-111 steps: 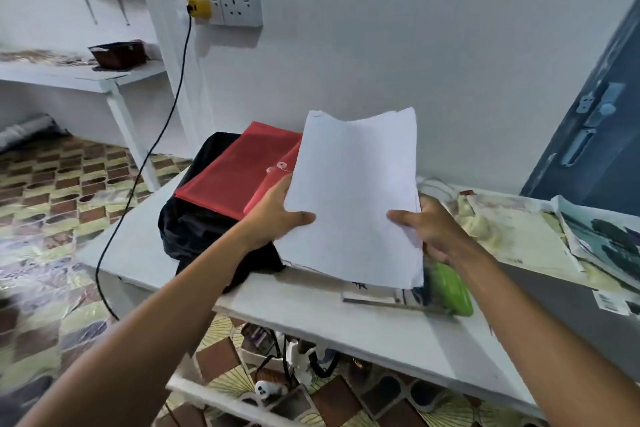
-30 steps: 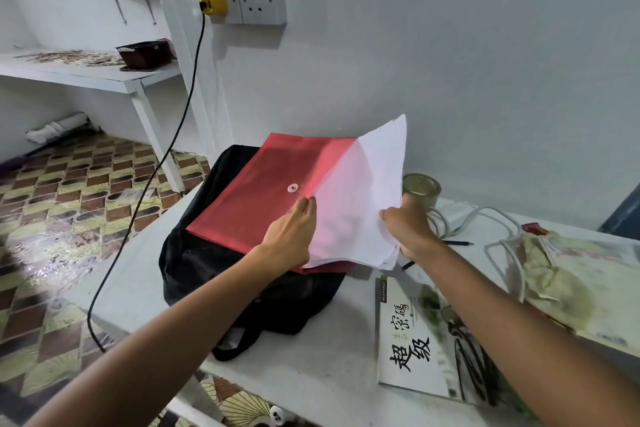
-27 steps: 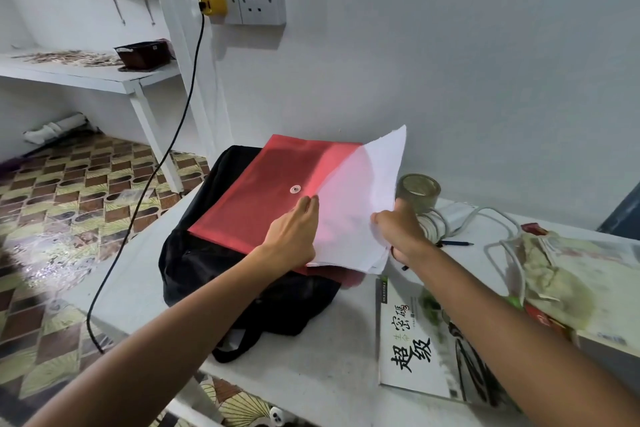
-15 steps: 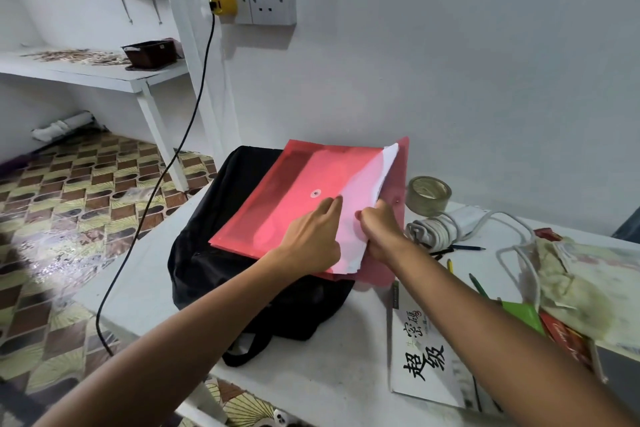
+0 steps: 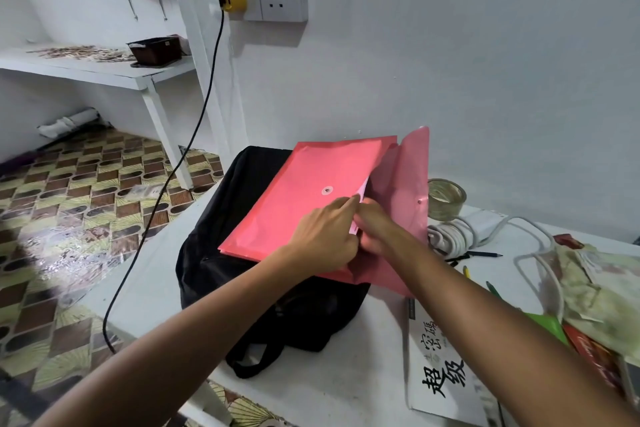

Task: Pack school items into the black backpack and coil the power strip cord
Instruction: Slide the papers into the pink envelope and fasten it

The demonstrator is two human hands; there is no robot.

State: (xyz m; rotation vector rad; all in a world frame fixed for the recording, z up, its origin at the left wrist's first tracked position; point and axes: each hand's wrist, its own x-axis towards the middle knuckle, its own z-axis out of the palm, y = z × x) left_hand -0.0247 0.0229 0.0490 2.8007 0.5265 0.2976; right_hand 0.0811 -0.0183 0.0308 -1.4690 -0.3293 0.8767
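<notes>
A red plastic folder (image 5: 304,194) lies on the black backpack (image 5: 249,253) at the left of the white table (image 5: 156,284). Its flap (image 5: 405,180) stands open to the right. Only a thin white edge of the papers (image 5: 360,196) shows at the folder's mouth. My left hand (image 5: 325,236) holds the folder's front sheet at the opening, fingers on top. My right hand (image 5: 375,230) is at the mouth, pushing the papers in; its fingers are partly hidden. The white power strip with its bundled cord (image 5: 460,229) lies to the right, one loop (image 5: 540,253) trailing loose.
A tape roll (image 5: 446,199) stands by the wall. A book with Chinese characters (image 5: 440,367), pens (image 5: 474,255), a green item (image 5: 550,326) and crumpled papers (image 5: 602,291) lie at the right. A black cable (image 5: 173,170) runs from the yellow plug (image 5: 230,0) down to the floor.
The white papers, held in the air at first, have slid almost fully into the red folder. My right hand has followed them to the folder's mouth. The flap now stands open.
</notes>
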